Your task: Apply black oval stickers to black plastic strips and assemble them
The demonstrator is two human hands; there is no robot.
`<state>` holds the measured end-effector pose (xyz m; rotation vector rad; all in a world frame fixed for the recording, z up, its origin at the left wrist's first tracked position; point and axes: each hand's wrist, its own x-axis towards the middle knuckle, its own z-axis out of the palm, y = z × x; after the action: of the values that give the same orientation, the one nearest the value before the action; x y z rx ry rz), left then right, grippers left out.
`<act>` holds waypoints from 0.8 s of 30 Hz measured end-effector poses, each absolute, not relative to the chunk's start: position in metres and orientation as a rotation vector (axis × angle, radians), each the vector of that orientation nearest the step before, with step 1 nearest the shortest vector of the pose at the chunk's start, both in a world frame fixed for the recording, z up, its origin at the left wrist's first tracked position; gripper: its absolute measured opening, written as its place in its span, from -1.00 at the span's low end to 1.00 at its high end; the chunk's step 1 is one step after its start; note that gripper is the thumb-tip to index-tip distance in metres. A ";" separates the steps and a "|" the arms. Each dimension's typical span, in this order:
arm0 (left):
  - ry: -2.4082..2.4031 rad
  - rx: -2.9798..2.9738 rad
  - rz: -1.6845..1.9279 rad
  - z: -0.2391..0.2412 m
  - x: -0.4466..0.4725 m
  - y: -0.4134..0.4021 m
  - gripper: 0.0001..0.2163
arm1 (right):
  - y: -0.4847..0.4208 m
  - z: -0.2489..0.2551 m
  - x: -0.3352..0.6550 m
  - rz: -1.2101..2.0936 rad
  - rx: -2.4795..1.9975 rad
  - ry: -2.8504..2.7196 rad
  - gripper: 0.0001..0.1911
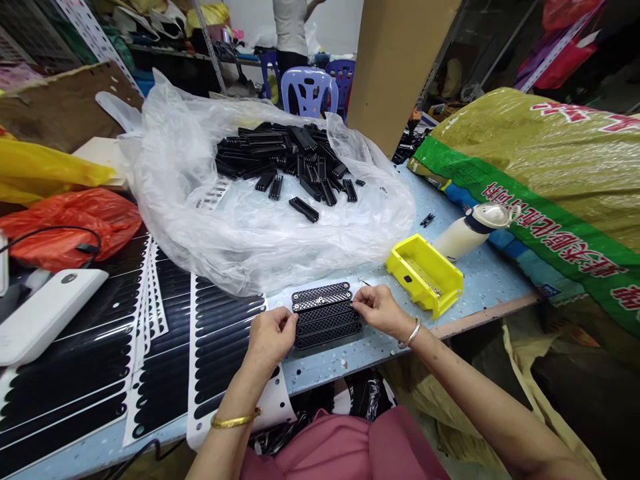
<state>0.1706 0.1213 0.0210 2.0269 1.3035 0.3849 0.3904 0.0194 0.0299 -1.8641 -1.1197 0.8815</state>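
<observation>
Several long black mesh-patterned plastic strips [326, 315] lie side by side on the blue table [480, 280] right in front of me. My left hand [270, 333] pinches the left end of one strip in that row. My right hand [380, 310] pinches its right end, fingers curled together. Farther back, a heap of black plastic parts [285, 157] rests on a spread clear plastic bag [200, 220]. Black sticker sheets [220, 333] with rows of oval shapes lie to the left of my hands.
A yellow plastic bin [425, 273] lies just right of my hands, with a white bottle [473, 230] on its side behind it. A big green-and-yellow sack [550, 173] fills the right. A white device [45, 313], red bag [75, 223] sit left. A person [290, 27] stands at the back.
</observation>
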 end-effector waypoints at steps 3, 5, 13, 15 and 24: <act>1.304 2.024 0.382 0.020 0.170 0.122 -0.71 | 0.020 0.029 0.390 0.834 -1.874 -1.081 -0.88; 1.306 2.024 0.384 0.020 0.170 0.122 -0.71 | 0.020 0.029 0.391 0.825 -1.875 -1.032 -0.90; 1.304 2.013 0.384 0.020 0.170 0.122 -0.71 | 0.019 0.028 0.394 1.038 -1.831 -0.878 -0.78; 1.304 2.011 0.385 0.019 0.170 0.122 -0.70 | 0.019 0.028 0.393 1.070 -1.816 -0.854 -0.77; 1.305 2.030 0.390 0.017 0.170 0.121 -0.70 | 0.018 0.027 0.395 1.153 -1.754 -0.829 -0.77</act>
<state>0.1699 0.1213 0.0171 2.0301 1.3053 0.3902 0.3948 0.0178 0.0266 -1.7536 -0.8293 1.1526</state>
